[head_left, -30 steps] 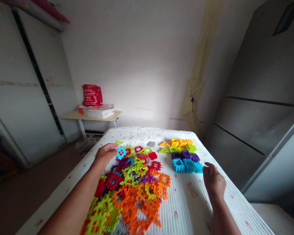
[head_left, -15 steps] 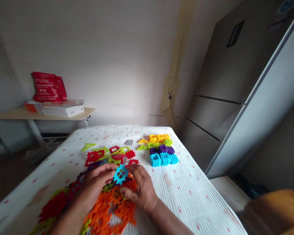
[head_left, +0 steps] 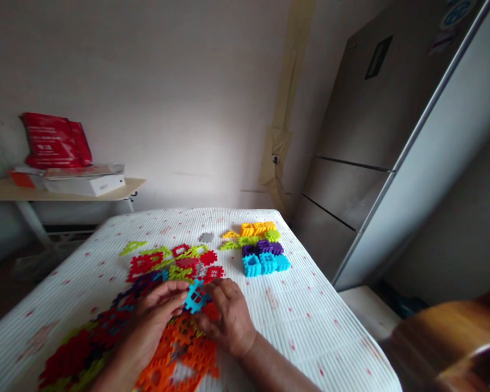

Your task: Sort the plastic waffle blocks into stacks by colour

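The left hand (head_left: 153, 321) and right hand (head_left: 226, 318) are pinching a blue plastic piece (head_left: 196, 296) between them, fingers pressed together on its edges, just above a heap of colored plastic pieces (head_left: 175, 348) spread on a white mattress (head_left: 310, 337). Sorted stacks of yellow, green, purple and blue pieces (head_left: 261, 253) are sitting at one o'clock from the hands. A red bag (head_left: 55, 140) is standing on a side table (head_left: 65, 196) at ten o'clock.

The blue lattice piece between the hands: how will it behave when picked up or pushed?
The blue plastic lattice piece is probably light for its size: thin and full of holes. It seems stiff, showing no bend between the left hand and right hand. Its flat, notched shape likely will not roll, but may snag others.
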The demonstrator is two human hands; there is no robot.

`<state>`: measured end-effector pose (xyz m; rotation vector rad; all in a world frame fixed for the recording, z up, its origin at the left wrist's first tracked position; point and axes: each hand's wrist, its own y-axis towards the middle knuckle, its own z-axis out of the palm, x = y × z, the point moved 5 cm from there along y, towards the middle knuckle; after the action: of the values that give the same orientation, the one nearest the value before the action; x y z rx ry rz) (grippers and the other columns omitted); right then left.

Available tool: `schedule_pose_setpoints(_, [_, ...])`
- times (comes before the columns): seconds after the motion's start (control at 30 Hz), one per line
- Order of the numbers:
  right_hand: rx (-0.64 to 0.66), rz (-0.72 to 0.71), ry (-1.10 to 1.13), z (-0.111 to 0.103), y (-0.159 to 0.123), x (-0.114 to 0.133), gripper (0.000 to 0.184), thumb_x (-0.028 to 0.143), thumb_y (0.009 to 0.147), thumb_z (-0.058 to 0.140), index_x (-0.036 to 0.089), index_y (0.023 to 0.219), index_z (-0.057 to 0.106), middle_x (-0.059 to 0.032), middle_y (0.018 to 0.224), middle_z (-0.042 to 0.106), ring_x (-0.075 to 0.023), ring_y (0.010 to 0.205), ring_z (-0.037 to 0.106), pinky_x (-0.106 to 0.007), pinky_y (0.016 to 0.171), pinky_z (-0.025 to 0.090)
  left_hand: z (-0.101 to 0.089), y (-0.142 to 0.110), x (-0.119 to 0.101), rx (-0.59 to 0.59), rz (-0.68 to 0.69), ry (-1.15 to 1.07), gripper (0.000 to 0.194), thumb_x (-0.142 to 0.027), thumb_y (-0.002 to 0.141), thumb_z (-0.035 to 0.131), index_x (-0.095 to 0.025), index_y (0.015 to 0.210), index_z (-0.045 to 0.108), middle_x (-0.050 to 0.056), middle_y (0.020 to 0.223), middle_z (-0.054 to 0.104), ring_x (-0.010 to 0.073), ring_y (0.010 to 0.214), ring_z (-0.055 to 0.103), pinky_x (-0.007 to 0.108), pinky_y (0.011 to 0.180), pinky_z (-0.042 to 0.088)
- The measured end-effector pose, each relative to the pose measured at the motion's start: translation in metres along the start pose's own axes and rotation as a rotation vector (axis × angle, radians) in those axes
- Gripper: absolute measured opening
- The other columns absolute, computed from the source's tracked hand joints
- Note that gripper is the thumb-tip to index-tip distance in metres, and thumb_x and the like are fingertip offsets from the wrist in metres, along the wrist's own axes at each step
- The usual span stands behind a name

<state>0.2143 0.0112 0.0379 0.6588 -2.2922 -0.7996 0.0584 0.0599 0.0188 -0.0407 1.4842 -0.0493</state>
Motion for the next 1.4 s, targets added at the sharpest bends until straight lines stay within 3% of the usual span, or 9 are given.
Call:
schedule_pose_setpoints(0.13, [-0.094, 0.05, -0.045, -0.019, 0.003, -0.021, 0.038, 0.041, 0.085, 0.055, 0.02, 0.116, 0.057, -0.0112, 0.106, 0.061, -0.0239, 0.096, 0.057, -0.038, 0.082, 0.048, -0.006, -0.001, -0.006, -0.067, 0.109, 0.15, 0.049, -0.053, 0.056, 0.072, -0.021, 0.093, 0.065, 0.004, 0.084, 0.07, 0.0226, 0.08, 0.065, 0.031, 0.069, 0.051])
schedule_pose_setpoints(0.3, [-0.364, 0.304, -0.279, -0.068, -0.004, -0.091, 0.026, 0.033, 0.084, 0.057, 0.016, 0.103, 0.063, -0.0117, 0.1, 0.065, -0.024, 0.095, 0.059, -0.039, 0.085, 0.047, -0.013, -0.007, -0.019, -0.153, 0.445, 0.453, 0.03, -0.05, 0.069, 0.062, -0.026, 0.087, 0.067, 0.005, 0.092, 0.069, 0.0232, 0.085, 0.063, 0.031, 0.075, 0.05])
schedule_pose_setpoints(0.47, [-0.28, 0.548, -0.517, -0.086, -0.015, -0.137, 0.026, 0.031, 0.083, 0.057, 0.014, 0.1, 0.065, -0.0104, 0.093, 0.067, -0.0224, 0.088, 0.061, -0.032, 0.078, 0.045, -0.007, -0.015, -0.03, -0.155, 0.681, 0.578, 0.016, -0.037, 0.075, 0.056, -0.027, 0.084, 0.066, 0.004, 0.09, 0.068, 0.0222, 0.083, 0.063, 0.03, 0.074, 0.05])
schedule_pose_setpoints(0.73, [-0.105, 0.673, -0.674, -0.079, -0.015, -0.135, 0.019, 0.033, 0.083, 0.061, 0.017, 0.092, 0.067, -0.0093, 0.093, 0.067, -0.0222, 0.088, 0.06, -0.029, 0.072, 0.038, -0.003, -0.018, -0.032, -0.144, 0.817, 0.633, 0.013, -0.029, 0.078, 0.053, -0.028, 0.084, 0.065, 0.003, 0.089, 0.067, 0.0206, 0.083, 0.063, 0.03, 0.075, 0.05])
schedule_pose_setpoints(1.1, [-0.035, 0.694, -0.693, -0.074, -0.015, -0.138, 0.021, 0.035, 0.085, 0.058, 0.017, 0.095, 0.066, -0.009, 0.095, 0.066, -0.0222, 0.09, 0.059, -0.029, 0.07, 0.036, -0.004, -0.018, -0.027, -0.13, 0.867, 0.692, 0.015, -0.026, 0.08, 0.052, -0.027, 0.088, 0.065, 0.004, 0.092, 0.067, 0.0209, 0.087, 0.063, 0.032, 0.081, 0.049])
schedule_pose_setpoints(1.4, [-0.053, 0.679, -0.716, -0.074, -0.015, -0.136, 0.022, 0.034, 0.083, 0.061, 0.018, 0.097, 0.067, -0.0075, 0.094, 0.067, -0.0237, 0.089, 0.06, -0.03, 0.068, 0.037, -0.003, -0.017, -0.028, -0.144, 0.866, 0.665, 0.014, -0.028, 0.079, 0.054, -0.026, 0.083, 0.066, 0.003, 0.088, 0.068, 0.0193, 0.083, 0.064, 0.029, 0.077, 0.051])
